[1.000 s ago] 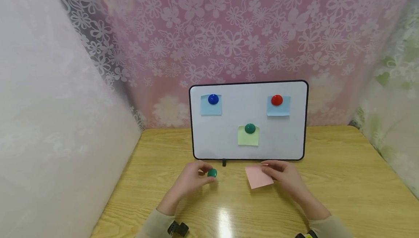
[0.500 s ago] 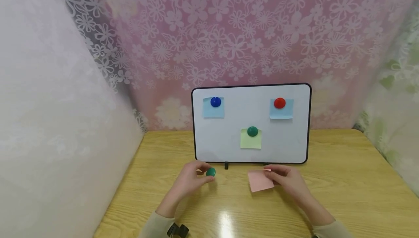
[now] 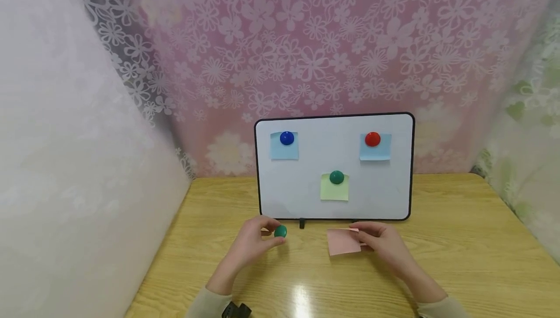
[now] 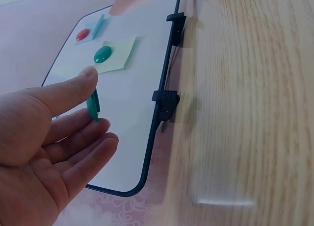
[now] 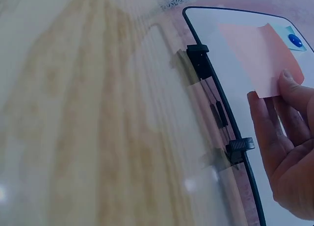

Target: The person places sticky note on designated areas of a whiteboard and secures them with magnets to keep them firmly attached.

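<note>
Between thumb and fingers, my left hand point(image 3: 252, 240) pinches a round green magnet point(image 3: 280, 231), seen edge-on in the left wrist view. My right hand point(image 3: 385, 245) pinches a pink sticky note point(image 3: 343, 242) by its right side, in front of the whiteboard's lower edge. The whiteboard point(image 3: 306, 186) stands upright behind both hands. On it, a blue magnet point(image 3: 287, 138) holds a light blue note point(image 3: 284, 152) at upper left. A red magnet point(image 3: 373, 139) sits on another blue note point(image 3: 376, 153) at upper right. Below centre, a green magnet point(image 3: 336, 177) sits on a pale green note point(image 3: 334, 193).
Black clip feet point(image 4: 167, 102) support the board's bottom edge on the wooden table point(image 3: 218, 201). A flowered pink curtain point(image 3: 306, 41) hangs behind, with a pale wall covering point(image 3: 87, 138) at left and another flowered one point(image 3: 525, 128) at right.
The head view has shifted slightly. Both hands stay in nearly the same place with the magnet and the pink note; the note has turned a little to lie more level.
</note>
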`<state>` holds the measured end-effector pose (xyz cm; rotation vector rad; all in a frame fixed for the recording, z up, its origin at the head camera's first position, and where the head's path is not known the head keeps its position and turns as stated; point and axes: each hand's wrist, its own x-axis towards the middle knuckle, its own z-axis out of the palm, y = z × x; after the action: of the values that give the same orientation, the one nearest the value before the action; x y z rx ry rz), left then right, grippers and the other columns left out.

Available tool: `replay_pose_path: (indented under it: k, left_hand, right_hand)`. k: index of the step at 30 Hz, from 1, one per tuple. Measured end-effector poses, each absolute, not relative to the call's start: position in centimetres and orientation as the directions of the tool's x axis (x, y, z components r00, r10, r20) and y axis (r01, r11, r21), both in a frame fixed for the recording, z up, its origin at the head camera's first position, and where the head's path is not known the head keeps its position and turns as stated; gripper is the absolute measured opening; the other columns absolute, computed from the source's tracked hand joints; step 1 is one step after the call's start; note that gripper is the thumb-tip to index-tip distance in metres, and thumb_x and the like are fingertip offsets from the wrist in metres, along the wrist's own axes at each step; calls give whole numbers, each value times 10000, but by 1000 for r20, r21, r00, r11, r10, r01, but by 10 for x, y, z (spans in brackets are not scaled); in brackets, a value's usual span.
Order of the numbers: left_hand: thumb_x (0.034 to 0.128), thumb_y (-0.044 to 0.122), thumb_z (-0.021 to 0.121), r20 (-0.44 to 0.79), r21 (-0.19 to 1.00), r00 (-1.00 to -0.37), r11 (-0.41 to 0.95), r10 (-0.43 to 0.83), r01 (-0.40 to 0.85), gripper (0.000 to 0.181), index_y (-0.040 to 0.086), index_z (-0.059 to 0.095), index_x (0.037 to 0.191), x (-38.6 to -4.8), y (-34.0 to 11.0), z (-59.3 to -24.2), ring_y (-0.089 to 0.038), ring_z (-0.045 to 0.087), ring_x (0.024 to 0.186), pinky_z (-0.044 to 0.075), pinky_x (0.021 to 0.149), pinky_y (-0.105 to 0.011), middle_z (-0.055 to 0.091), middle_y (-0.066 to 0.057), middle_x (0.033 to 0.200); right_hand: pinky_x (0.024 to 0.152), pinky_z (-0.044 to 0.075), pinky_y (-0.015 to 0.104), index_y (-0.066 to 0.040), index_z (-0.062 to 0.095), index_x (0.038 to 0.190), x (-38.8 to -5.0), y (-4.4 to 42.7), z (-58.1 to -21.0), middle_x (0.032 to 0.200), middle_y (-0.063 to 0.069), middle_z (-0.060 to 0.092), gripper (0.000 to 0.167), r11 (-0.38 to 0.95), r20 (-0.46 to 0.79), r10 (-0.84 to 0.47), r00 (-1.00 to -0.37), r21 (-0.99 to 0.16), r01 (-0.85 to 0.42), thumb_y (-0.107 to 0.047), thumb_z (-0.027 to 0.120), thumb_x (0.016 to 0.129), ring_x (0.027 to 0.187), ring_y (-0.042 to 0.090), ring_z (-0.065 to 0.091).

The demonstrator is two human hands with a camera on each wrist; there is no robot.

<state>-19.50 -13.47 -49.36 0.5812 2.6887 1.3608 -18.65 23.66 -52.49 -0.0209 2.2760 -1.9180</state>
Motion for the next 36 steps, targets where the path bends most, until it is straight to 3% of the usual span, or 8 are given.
replay_pose_path:
  k: [10, 18, 32, 36]
  left_hand:
    - [950, 243, 857, 154, 789, -924, 520, 349, 328, 237, 198, 765, 1165, -194, -135, -494, -244, 666, 1084, 591, 962, -387, 689, 68, 1131]
    - [942, 243, 866, 184, 768, -925, 538, 332, 346, 246, 187, 762, 1158, -195, -136, -491, -184, 673, 1079, 586, 968, -375, 692, 69, 1130]
    - [926, 244, 878, 317, 718, -903, 549, 289, 428, 319, 129, 762, 1200, -199, -125, -493, -192, 699, 1073, 603, 948, -393, 711, 29, 1127]
    - [919, 229, 883, 338, 717, -899, 543, 278, 437, 307, 131, 762, 1184, -199, -123, -493, -186, 697, 1055, 607, 930, -413, 706, 29, 1110]
  right_hand:
    - [835, 634, 347, 27, 664, 1418, -198, 219, -509, 1313, 168, 727, 385, 155, -112, -163, -980, -984, 87, -126, 691, 1065, 1048, 164, 733]
    - [884, 622, 331, 33, 680, 1394, -211, 195, -509, 1308, 178, 729, 352, 108, -69, -182, -981, -993, 50, -96, 680, 1067, 1088, 184, 739]
    - [852, 611, 270, 54, 701, 1358, -225, 163, -514, 1285, 180, 724, 344, 50, -23, -118, -993, -999, 17, -104, 705, 1053, 1044, 145, 722]
    - [842, 611, 268, 18, 730, 1339, -228, 154, -514, 1296, 170, 726, 313, 57, -19, -102, -995, -998, 13, -104, 706, 1052, 1052, 155, 717]
